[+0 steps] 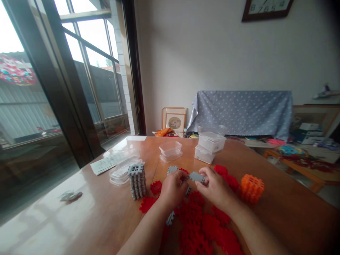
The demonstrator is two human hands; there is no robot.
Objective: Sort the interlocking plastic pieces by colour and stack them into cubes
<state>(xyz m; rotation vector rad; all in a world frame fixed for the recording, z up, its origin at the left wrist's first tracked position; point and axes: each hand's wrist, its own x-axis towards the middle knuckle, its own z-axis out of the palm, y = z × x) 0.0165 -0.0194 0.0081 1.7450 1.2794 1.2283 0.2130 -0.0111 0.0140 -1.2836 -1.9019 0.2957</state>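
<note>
My right hand [212,182] grips a flat grey notched piece [197,176] by its right side. My left hand [174,187] is closed, with its fingertips at the left edge of that piece; what it holds, if anything, is hidden. Behind my left hand lies another grey piece [173,169]. Red notched pieces [195,226] lie in a loose pile below and between my arms. A tall stack of grey pieces [137,181] stands to the left, and a stack of orange pieces [252,188] stands to the right.
Clear plastic lids [122,173] and written paper [105,163] lie at the left of the wooden table [106,205]. A clear container [170,150] and stacked white boxes [211,143] stand at the back. A small crumpled plastic item [70,196] is near the left edge.
</note>
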